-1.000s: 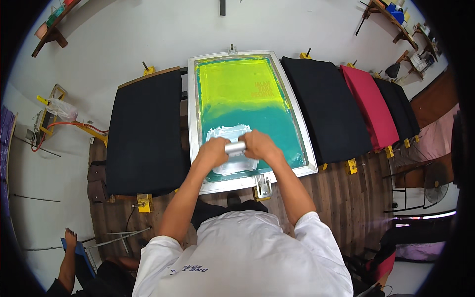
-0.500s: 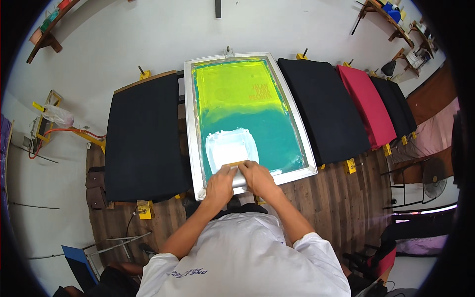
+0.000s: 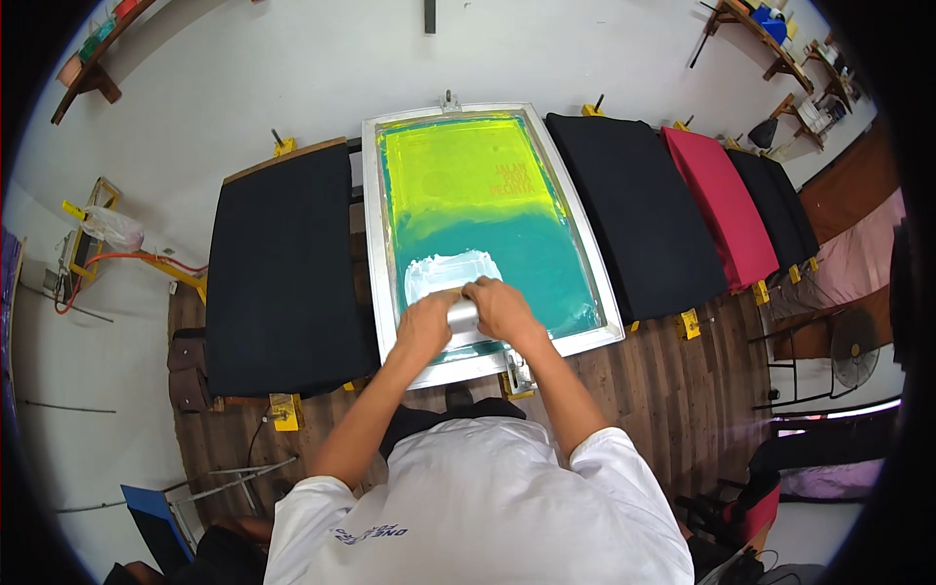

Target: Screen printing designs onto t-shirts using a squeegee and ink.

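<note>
My left hand [image 3: 426,324] and my right hand [image 3: 500,312] are both wrapped round a silver squeegee [image 3: 462,316], pressed low over a silkscreen in an aluminium frame [image 3: 586,234]. Just beyond my fingers lies a patch of white ink [image 3: 444,268] on the teal mesh [image 3: 497,244]; yellow-green colour [image 3: 448,156] covers the mesh's far half. A metal clamp [image 3: 517,370] sits at the frame's near edge, beside my right forearm. The squeegee's blade is hidden.
Padded boards flank the screen: black on the left [image 3: 276,273], black [image 3: 634,214] and pink [image 3: 717,210] on the right. Yellow brackets [image 3: 688,324], shelves [image 3: 765,49], a red hose [image 3: 96,258] and a fan [image 3: 855,346] surround them. Dark-clothed legs [image 3: 214,546] show at lower left.
My hands pulled the squeegee toward my body by half a second ago, then moved it forward again over the white ink. Another person's arm at lower left has left view.
</note>
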`<action>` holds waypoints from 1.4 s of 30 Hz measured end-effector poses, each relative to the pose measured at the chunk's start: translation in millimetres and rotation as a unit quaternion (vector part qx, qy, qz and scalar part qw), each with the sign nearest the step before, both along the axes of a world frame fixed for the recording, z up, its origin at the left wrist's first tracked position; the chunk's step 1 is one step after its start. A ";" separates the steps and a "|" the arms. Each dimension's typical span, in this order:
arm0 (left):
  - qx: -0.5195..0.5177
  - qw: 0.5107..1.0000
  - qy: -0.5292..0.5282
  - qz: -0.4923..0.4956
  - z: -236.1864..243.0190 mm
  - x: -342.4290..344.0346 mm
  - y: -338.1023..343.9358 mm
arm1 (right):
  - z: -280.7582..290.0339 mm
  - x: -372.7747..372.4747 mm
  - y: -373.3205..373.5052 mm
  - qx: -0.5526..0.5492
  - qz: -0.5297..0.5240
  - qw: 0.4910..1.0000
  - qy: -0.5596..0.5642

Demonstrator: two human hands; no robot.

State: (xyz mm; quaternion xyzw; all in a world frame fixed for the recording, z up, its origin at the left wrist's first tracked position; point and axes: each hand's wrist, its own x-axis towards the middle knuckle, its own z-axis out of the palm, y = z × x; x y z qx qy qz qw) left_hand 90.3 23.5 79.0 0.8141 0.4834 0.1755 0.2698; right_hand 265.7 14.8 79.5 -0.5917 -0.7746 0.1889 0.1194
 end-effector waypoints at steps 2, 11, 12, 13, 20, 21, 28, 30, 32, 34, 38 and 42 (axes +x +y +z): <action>0.002 1.000 0.011 -0.002 -10.2 -1.0 -27.3 | -6.5 -1.9 -30.2 0.028 -0.015 0.999 0.012; -0.055 0.997 0.051 -0.026 29.2 -8.5 -9.4 | 23.7 -5.3 -15.1 -0.021 0.006 0.999 -0.024; -0.038 0.998 0.044 -0.021 19.2 -11.8 5.7 | 20.3 -6.6 0.6 -0.014 0.016 0.999 -0.030; -0.043 0.998 0.045 -0.011 26.5 -10.0 17.6 | 14.6 -5.4 15.8 -0.024 0.010 0.999 -0.030; -0.031 0.998 0.050 -0.008 10.3 -20.3 25.7 | 11.6 -18.3 24.0 -0.022 -0.006 0.999 -0.024; -0.028 0.998 0.053 -0.006 8.4 -19.6 18.8 | 9.3 -16.4 17.1 -0.010 0.001 1.000 -0.023; -0.071 0.996 0.052 -0.024 25.0 0.3 -23.1 | 22.1 7.1 -19.6 -0.017 0.032 0.999 -0.035; -0.087 0.994 0.059 -0.036 33.2 5.7 -11.3 | 36.7 10.9 -15.4 -0.026 0.024 0.999 -0.034; -0.046 0.998 0.019 -0.045 29.4 5.6 6.0 | 36.5 8.0 -7.3 0.007 -0.008 0.999 -0.042; -0.013 0.999 -0.008 -0.046 20.0 2.6 14.0 | 25.3 1.4 -3.0 0.019 -0.021 0.998 -0.052; 0.061 0.995 -0.054 -0.060 -14.9 -8.8 -0.1 | -7.7 -6.1 -18.3 0.065 -0.028 0.996 -0.062; 0.102 0.993 -0.042 -0.047 -14.7 -10.1 -52.0 | -13.2 -10.0 -64.9 0.087 -0.023 0.995 -0.034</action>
